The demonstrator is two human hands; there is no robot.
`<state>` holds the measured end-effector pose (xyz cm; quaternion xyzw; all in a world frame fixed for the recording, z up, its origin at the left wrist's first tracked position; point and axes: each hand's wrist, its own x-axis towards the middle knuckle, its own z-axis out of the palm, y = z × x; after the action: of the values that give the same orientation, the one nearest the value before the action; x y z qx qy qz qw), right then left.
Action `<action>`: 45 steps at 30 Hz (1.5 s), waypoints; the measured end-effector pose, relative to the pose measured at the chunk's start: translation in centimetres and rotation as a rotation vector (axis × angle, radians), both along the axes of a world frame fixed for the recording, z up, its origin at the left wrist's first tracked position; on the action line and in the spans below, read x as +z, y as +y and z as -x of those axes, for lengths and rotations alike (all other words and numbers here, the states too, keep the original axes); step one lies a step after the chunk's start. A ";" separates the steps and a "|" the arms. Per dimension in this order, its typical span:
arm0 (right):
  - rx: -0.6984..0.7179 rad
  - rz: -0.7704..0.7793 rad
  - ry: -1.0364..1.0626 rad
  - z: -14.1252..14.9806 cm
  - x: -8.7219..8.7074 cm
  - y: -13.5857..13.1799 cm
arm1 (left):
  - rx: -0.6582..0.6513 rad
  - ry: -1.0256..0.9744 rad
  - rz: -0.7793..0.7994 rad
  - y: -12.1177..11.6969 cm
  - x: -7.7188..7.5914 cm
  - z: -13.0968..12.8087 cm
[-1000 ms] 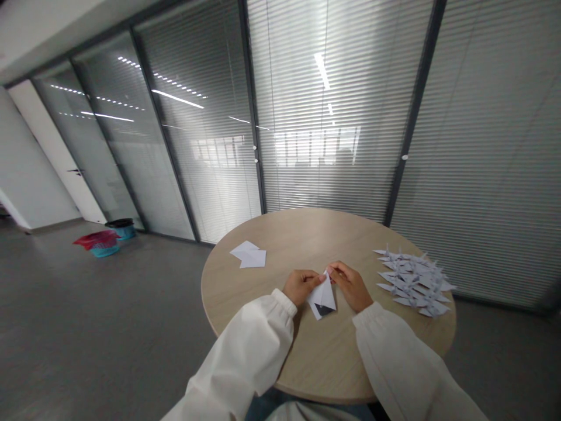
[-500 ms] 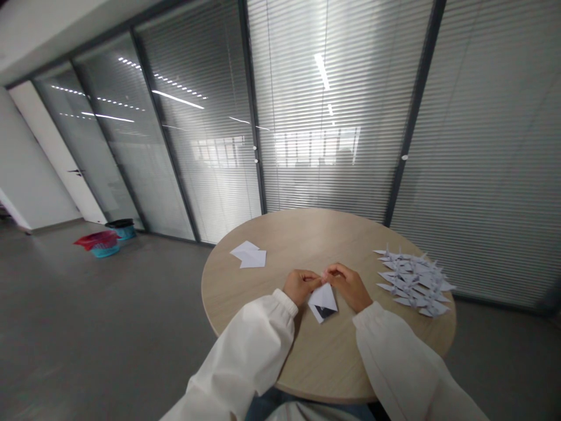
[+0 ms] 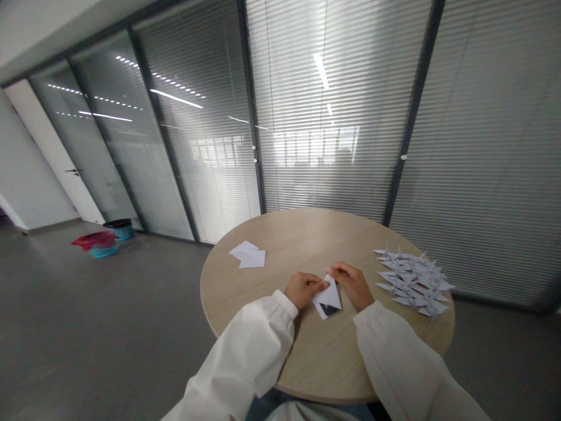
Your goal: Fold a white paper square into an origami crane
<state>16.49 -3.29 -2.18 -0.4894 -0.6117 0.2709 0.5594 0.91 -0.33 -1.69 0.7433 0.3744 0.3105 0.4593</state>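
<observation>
A folded white paper [image 3: 331, 294] with a dark printed patch near its lower edge is between my hands, low over the round table. My left hand [image 3: 305, 289] pinches it from the left, thumb and fingers closed on its upper part. My right hand [image 3: 352, 284] has its fingertips closed at the paper's top corner. On the right side of the table lies a cluster of several folded paper cranes [image 3: 414, 280]. Flat white paper pieces [image 3: 249, 255], overlapping one another, rest on the left side.
The round wooden table [image 3: 307, 231] stands in front of a glass partition [image 3: 328, 117] with blinds. On the grey floor at the left are two bins, one with a red liner [image 3: 94, 240] and one with a black liner [image 3: 118, 223]. A white door [image 3: 48, 140] is farther left.
The folded paper has turned slightly and shifted a little to the right. My left fingers have come lower onto its face, while my right fingertips remain near its top corner.
</observation>
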 end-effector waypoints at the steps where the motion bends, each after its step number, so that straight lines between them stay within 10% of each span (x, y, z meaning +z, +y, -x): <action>1: 0.003 0.000 0.010 0.0 0.0 0.0 | -0.006 0.003 -0.005 0.1 -0.1 0.0; 45: -0.018 -0.001 -0.084 0.1 0.0 0.0 | -0.025 0.007 -0.051 0.6 -0.9 0.2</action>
<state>16.42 -3.33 -2.14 -0.5056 -0.6302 0.2448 0.5360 0.73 0.30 -2.57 0.7604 0.3585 0.3117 0.4428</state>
